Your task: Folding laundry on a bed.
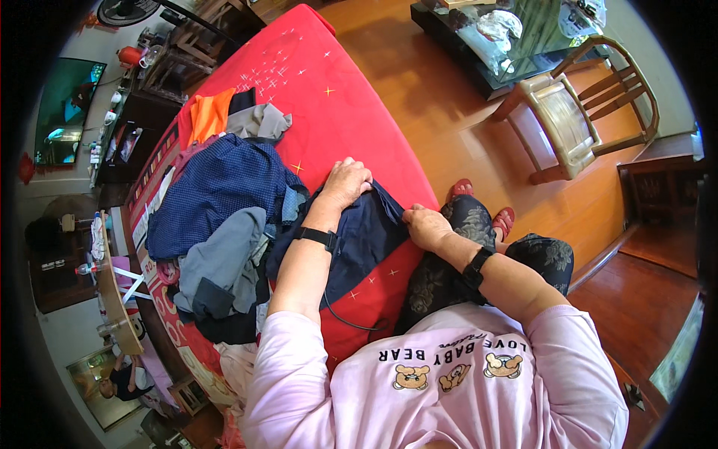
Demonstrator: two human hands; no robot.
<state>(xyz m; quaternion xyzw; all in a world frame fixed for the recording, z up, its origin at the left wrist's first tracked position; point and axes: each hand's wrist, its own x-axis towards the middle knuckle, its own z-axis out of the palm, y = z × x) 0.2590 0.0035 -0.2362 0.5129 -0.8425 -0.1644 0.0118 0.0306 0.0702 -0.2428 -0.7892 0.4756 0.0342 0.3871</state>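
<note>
A dark navy garment [365,238] lies partly spread over the red bedspread in front of me; its exact kind does not show. Its far edge is gripped at one corner by my left hand [348,182], the fingers curled over the cloth. My right hand [428,227] pinches the other end of that edge near the bed's side, so the edge runs fairly straight between the two. Beside my left forearm is a heap of clothes, with a blue patterned garment [217,183] on top and a grey one [224,254] nearer me.
The red bedspread [336,82] stretches away from me. An orange cloth [212,114] lies at the heap's far end. A thin dark cable [340,318] runs by the garment. To the right stand a wooden chair [557,120] and a low dark table [456,45] on the wood floor.
</note>
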